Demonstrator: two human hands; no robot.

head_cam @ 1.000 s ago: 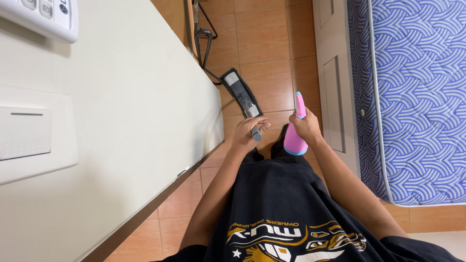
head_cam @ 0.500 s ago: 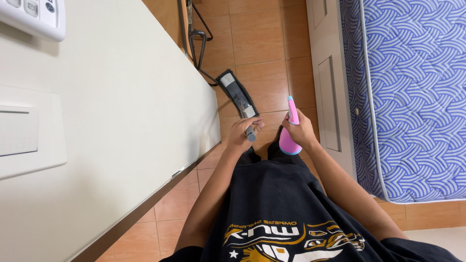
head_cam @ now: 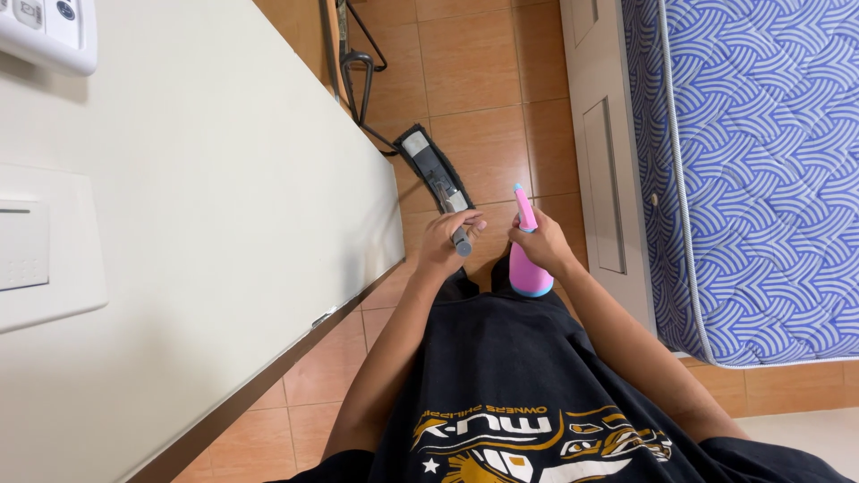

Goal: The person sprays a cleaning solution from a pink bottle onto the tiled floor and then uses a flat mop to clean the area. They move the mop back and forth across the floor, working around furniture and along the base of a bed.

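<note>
My left hand (head_cam: 447, 240) is closed around the grey handle (head_cam: 462, 240) of a flat mop. The mop's dark head (head_cam: 431, 165) lies on the orange tiled floor close to the wall. My right hand (head_cam: 542, 243) grips a pink spray bottle (head_cam: 528, 268) with a light blue tip, held upright just right of the mop handle. Both hands are in front of my black printed shirt (head_cam: 510, 394).
A cream wall (head_cam: 224, 224) with a light switch plate (head_cam: 40, 250) fills the left. A bed with a blue patterned mattress (head_cam: 761, 161) and a beige frame (head_cam: 608, 152) stands on the right. A black metal stand (head_cam: 358, 72) leans by the wall further ahead.
The view has shifted a little, and both hands with the mop handle and the bottle sit slightly further forward along the tiled floor. The grips are unchanged.
</note>
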